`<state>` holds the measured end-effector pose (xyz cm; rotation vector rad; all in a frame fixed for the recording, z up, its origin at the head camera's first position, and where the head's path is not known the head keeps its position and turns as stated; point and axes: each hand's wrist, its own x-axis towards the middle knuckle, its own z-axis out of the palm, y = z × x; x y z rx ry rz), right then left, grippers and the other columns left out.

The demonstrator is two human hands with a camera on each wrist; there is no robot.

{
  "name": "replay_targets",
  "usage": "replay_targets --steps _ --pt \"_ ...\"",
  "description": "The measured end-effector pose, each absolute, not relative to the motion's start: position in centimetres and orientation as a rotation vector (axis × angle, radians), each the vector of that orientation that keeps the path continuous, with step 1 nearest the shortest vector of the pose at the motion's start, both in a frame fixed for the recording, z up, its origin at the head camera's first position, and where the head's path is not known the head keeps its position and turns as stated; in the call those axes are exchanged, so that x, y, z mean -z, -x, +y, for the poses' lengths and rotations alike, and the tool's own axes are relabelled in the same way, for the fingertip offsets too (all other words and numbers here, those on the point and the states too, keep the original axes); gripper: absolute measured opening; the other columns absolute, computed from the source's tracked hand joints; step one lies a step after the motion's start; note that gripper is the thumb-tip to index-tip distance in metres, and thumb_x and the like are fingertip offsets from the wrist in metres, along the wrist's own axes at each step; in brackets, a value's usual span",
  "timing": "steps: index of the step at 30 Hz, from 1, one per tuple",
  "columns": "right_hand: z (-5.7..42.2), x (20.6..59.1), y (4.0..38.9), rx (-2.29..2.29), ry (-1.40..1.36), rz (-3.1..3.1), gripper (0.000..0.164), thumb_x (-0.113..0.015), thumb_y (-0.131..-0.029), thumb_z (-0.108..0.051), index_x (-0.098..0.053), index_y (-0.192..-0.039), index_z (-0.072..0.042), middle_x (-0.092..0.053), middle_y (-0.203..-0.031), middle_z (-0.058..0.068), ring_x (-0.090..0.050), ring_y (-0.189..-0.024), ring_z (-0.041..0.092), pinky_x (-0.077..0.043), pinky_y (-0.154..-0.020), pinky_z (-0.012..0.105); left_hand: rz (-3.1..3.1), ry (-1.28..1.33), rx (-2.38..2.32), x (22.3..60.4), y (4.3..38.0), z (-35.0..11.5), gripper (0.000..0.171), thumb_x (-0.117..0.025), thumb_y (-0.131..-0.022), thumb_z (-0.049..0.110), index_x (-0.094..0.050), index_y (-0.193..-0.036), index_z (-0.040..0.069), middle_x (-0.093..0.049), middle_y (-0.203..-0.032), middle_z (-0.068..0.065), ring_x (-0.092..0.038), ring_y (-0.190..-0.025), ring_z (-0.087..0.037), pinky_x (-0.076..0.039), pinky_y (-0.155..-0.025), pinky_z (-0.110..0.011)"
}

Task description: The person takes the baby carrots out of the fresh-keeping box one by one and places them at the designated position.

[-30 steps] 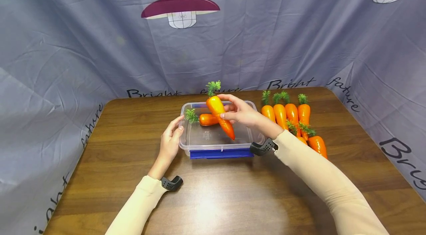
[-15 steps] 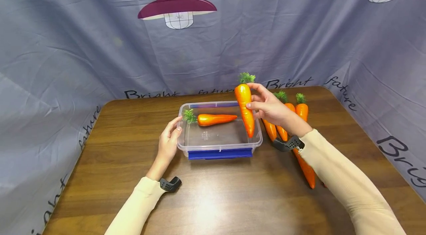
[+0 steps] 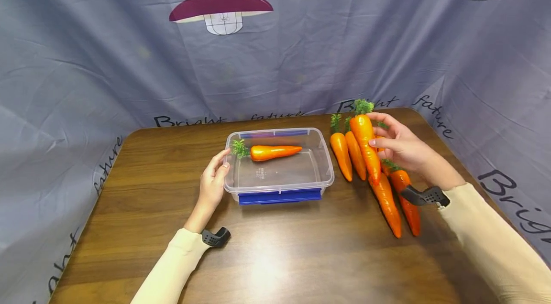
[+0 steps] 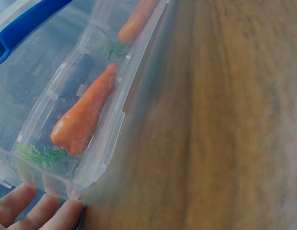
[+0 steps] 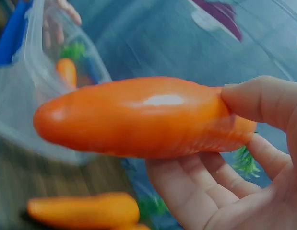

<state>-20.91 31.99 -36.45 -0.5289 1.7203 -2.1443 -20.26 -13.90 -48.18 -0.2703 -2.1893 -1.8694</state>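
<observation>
My right hand pinches a carrot between thumb and fingers, its green top up and its tip pointing down, over the carrots at the right. Close up in the right wrist view, that carrot lies across the fingers. My left hand rests its fingertips against the left end of a clear plastic food container with a blue clip at the front. Inside it lies one carrot, leafy end to the left. The left wrist view shows the fingertips touching the container's outer wall.
Several carrots lie on the wooden table right of the container, among them a carrot beside it and a carrot nearer the front. Some are partly hidden by the right hand. A grey curtain hangs behind the table.
My right hand has carried its carrot from above the container rightward to above the other carrots. The left hand stays at the container's left end; the carrot inside has not moved.
</observation>
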Motion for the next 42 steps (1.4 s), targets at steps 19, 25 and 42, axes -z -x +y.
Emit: replay_targets --steps 19,25,42 --pt "44.5 42.9 15.0 1.716 0.038 2.38 0.057 -0.055 -0.099 0.005 -0.04 -0.127 -0.042 -0.067 -0.1 -0.024 -0.069 -0.083 0.005 -0.06 -0.065 0.029 -2.208 0.251 1.83 48.0 20.2 -14.1 0.04 -0.047 -0.103 0.004 -0.056 -0.142 0.001 -0.057 -0.148 -0.018 -0.059 -0.127 -0.032 -0.046 -0.099 -0.012" --pt "45.4 44.8 13.5 1.534 -0.045 2.43 0.054 -0.057 -0.101 -0.004 -0.036 -0.129 -0.045 -0.062 -0.1 -0.032 -0.068 -0.087 0.001 -0.06 -0.069 0.035 -2.225 0.245 1.814 48.0 20.2 -14.1 0.04 -0.047 -0.103 0.006 -0.056 -0.142 0.002 -0.057 -0.148 -0.018 -0.06 -0.125 -0.033 -0.046 -0.098 -0.012" --pt "44.3 45.2 13.0 1.276 -0.181 2.607 0.073 -0.06 -0.102 -0.017 -0.016 -0.15 0.016 -0.059 -0.121 0.037 -0.066 -0.081 0.001 -0.063 -0.07 0.038 -2.234 0.248 1.828 47.9 20.0 -14.0 0.041 -0.045 -0.104 0.006 -0.054 -0.144 0.002 -0.054 -0.15 -0.019 -0.058 -0.125 -0.044 -0.045 -0.097 -0.013"
